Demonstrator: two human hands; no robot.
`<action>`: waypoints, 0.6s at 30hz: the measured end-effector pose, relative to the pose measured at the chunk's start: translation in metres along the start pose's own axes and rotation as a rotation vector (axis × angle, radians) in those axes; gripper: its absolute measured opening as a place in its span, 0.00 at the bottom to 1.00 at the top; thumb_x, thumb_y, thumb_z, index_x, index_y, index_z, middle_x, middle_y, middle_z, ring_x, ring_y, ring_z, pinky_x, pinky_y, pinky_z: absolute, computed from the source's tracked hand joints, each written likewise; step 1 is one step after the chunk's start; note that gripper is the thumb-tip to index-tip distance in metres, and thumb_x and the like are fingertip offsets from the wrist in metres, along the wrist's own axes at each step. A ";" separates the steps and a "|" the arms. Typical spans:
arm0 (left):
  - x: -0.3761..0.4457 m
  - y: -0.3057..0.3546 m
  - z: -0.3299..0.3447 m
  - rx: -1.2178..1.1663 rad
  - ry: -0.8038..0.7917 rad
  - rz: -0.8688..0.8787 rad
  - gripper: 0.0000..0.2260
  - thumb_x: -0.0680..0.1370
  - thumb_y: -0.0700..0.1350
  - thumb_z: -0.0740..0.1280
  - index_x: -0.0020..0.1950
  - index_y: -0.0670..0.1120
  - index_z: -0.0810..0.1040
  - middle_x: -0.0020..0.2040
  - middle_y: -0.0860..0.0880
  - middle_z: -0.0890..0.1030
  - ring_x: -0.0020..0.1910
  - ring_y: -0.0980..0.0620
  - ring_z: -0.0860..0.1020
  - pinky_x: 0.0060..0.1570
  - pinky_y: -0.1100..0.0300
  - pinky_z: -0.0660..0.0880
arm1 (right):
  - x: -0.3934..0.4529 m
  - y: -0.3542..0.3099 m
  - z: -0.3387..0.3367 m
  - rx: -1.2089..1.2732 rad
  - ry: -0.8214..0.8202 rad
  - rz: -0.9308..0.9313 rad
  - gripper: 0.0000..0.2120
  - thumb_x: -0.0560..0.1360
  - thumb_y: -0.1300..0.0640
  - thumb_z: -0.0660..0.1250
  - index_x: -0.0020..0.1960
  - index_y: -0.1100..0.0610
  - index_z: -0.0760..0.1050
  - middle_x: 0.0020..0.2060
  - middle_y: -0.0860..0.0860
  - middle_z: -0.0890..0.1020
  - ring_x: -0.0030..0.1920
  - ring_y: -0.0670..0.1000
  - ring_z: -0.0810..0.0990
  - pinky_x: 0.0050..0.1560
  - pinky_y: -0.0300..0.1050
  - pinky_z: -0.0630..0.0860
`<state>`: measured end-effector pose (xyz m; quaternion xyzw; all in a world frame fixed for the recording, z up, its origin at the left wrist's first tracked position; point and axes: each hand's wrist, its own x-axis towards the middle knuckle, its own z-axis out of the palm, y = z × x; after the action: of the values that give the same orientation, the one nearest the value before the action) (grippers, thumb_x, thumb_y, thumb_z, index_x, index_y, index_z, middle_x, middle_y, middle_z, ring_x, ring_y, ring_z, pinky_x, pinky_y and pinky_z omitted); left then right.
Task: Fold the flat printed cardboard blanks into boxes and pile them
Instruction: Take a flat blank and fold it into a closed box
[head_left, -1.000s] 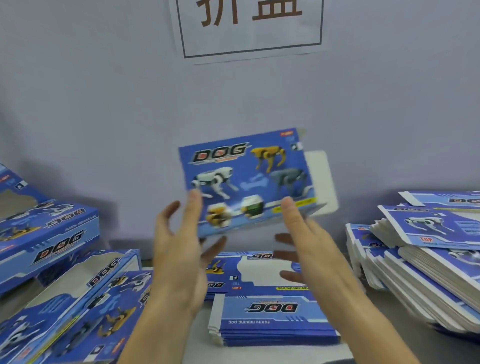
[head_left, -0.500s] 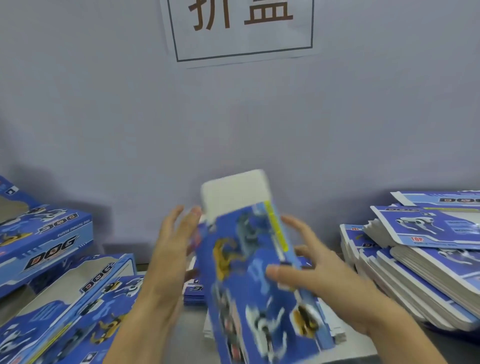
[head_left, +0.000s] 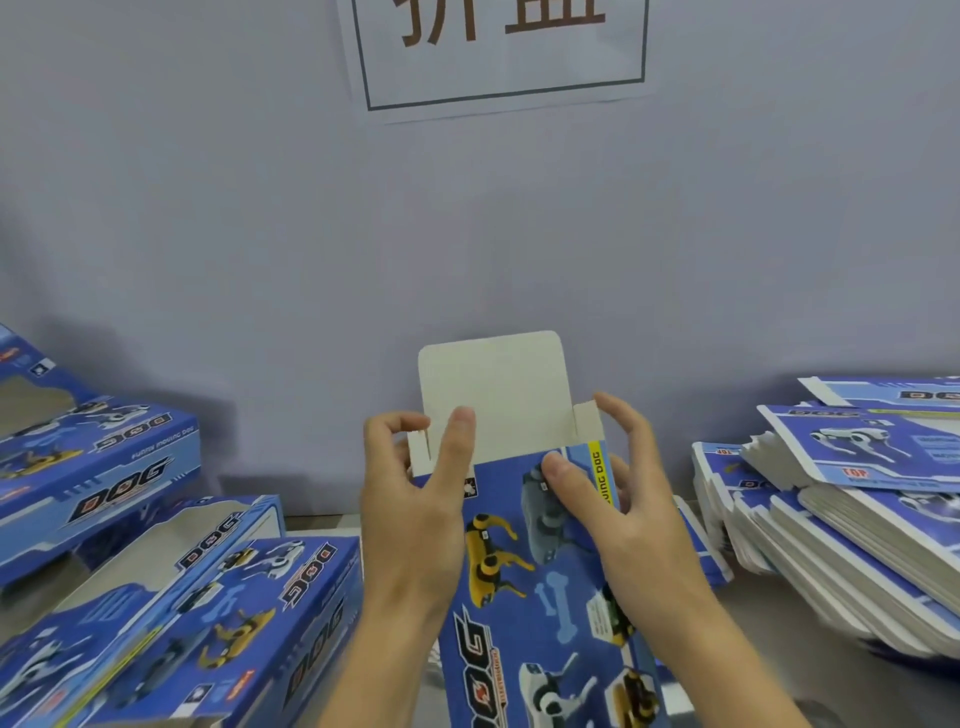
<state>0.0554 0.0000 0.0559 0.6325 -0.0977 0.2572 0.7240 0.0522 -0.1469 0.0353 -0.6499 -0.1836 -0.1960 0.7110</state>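
Your left hand and right hand grip box upright at frame centre, blue printed face toward you. Left fingers curled on 9 o'clock edge, thumb on white top flap standing open at 12. Right thumb pressed on print, fingers round 3 o'clock edge. Folded boxes piled on surface at 8 o'clock. Flat blanks stacked at 3 o'clock.

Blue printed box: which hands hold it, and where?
Both hands grip the box near its open top end: left hand at the left edge, right hand at the right edge.
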 end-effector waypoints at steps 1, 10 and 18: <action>0.000 -0.001 -0.001 0.012 0.024 0.024 0.24 0.68 0.66 0.66 0.53 0.50 0.70 0.44 0.44 0.84 0.40 0.44 0.85 0.31 0.55 0.81 | -0.001 -0.001 0.002 0.004 -0.007 -0.024 0.28 0.72 0.45 0.71 0.69 0.41 0.66 0.53 0.47 0.85 0.52 0.46 0.85 0.48 0.36 0.80; 0.005 -0.008 -0.012 0.127 0.119 0.049 0.22 0.73 0.64 0.60 0.49 0.45 0.72 0.41 0.43 0.81 0.43 0.41 0.81 0.36 0.55 0.77 | -0.003 0.003 0.011 -0.002 -0.039 0.039 0.09 0.71 0.44 0.66 0.47 0.46 0.76 0.42 0.57 0.83 0.45 0.59 0.84 0.43 0.58 0.81; 0.003 -0.004 -0.009 0.215 -0.147 -0.003 0.15 0.81 0.49 0.62 0.39 0.40 0.73 0.34 0.39 0.76 0.33 0.47 0.80 0.28 0.59 0.72 | 0.003 0.012 0.008 0.006 0.079 0.214 0.20 0.77 0.36 0.57 0.52 0.48 0.79 0.49 0.46 0.84 0.53 0.47 0.82 0.55 0.49 0.79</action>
<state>0.0586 0.0088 0.0520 0.7237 -0.1216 0.2181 0.6433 0.0612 -0.1378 0.0275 -0.6554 -0.0856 -0.1437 0.7365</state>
